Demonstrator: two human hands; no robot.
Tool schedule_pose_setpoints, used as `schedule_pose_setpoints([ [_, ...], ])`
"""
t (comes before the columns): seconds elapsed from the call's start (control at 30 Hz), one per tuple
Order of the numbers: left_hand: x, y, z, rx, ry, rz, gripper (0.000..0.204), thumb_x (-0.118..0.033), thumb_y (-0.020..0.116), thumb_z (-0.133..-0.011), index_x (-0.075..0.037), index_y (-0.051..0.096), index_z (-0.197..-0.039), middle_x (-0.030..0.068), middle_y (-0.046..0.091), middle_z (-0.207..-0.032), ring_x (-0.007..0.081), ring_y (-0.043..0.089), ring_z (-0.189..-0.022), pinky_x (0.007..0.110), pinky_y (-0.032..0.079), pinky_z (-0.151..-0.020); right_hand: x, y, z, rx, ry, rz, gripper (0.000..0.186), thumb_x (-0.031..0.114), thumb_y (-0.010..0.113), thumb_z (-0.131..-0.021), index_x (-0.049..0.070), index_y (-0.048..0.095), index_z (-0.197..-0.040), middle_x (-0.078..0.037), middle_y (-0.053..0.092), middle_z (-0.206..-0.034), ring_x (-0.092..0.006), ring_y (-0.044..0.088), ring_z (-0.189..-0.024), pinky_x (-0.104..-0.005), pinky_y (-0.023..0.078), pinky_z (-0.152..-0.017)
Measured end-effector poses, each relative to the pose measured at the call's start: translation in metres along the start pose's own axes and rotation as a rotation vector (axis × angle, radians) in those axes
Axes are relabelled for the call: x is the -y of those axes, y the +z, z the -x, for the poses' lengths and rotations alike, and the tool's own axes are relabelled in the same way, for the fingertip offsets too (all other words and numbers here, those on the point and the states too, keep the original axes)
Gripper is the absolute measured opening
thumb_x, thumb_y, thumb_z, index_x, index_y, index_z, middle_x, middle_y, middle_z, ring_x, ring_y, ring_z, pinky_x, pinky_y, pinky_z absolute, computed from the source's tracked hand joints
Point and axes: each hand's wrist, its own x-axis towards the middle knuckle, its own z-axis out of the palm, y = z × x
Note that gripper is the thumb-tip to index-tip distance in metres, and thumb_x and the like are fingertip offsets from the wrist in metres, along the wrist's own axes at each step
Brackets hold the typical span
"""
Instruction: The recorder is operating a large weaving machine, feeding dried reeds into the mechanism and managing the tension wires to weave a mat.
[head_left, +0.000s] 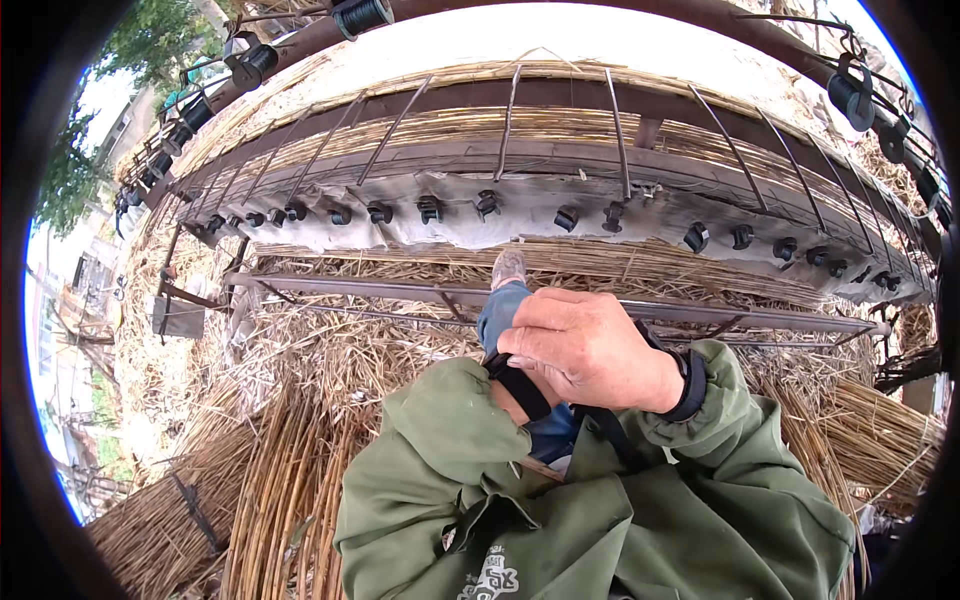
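Note:
My right hand (592, 345) is in front of my body with its fingers curled together. What they hold, if anything, is hidden. It lies over my left hand (541, 386), of which only a sliver of skin shows; its fingers are out of sight. A black wrist strap (522, 391) circles my left wrist, close under the right fingers. Another black band (690, 385) sits on my right wrist. Both arms wear loose green sleeves. Past the hands, a blue trouser leg (498, 312) and a shoe (509, 267) point toward a long metal frame (420, 292).
A pale sheet (450, 222) along the frame carries a row of dark spools (429, 209). More spools (851, 97) hang from a curved upper bar (690, 12). Thin rods (509, 120) stand up across the frame. Reed bundles (290, 490) lie left, others (880, 440) right, over loose straw.

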Motion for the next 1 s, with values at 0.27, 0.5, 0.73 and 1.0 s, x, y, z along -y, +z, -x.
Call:
schedule_pose_setpoints([
  [0.27,0.013,0.031,-0.003,-0.096,0.197,0.104,0.037,-0.039,0.056,-0.082,-0.004,0.062,-0.073,0.0104,0.063,-0.072,0.0306,0.062,-0.066,0.041,0.048,-0.059,0.002,0.010,0.034,0.011,-0.206,0.134,0.036,0.010,0.060,-0.057,0.004,0.065,-0.092,-0.004,0.059,-0.089,-0.0193,0.056,-0.071,-0.0335,0.046,-0.058],
  [0.5,0.009,0.024,-0.013,-0.116,-0.066,0.153,0.031,-0.033,0.059,-0.082,-0.002,0.061,-0.076,0.0082,0.063,-0.071,0.0292,0.061,-0.066,0.038,0.047,-0.057,0.007,0.017,0.046,0.146,-0.062,0.213,0.048,0.015,0.062,-0.059,0.007,0.061,-0.106,-0.003,0.055,-0.095,-0.0194,0.055,-0.083,-0.0348,0.047,-0.070],
  [0.73,0.043,0.025,-0.018,-0.148,-0.265,1.267,0.021,-0.022,0.062,-0.084,-0.002,0.061,-0.092,0.0040,0.062,-0.068,0.0128,0.058,-0.056,0.026,0.047,-0.053,-0.009,0.018,0.076,0.197,-0.136,0.317,0.036,0.022,0.058,-0.069,0.016,0.060,-0.105,-0.005,0.051,-0.116,-0.0222,0.050,-0.105,-0.0406,0.041,-0.087],
  [1.0,0.064,-0.012,-0.011,-0.443,-0.217,2.368,0.014,-0.022,0.055,-0.089,-0.009,0.057,-0.084,-0.0023,0.051,-0.062,0.0119,0.049,-0.057,0.032,0.045,-0.065,-0.040,-0.008,0.216,-0.070,0.719,0.107,0.013,0.005,0.066,-0.073,0.004,0.063,-0.085,-0.010,0.061,-0.087,-0.0296,0.059,-0.080,-0.0374,0.048,-0.070],
])
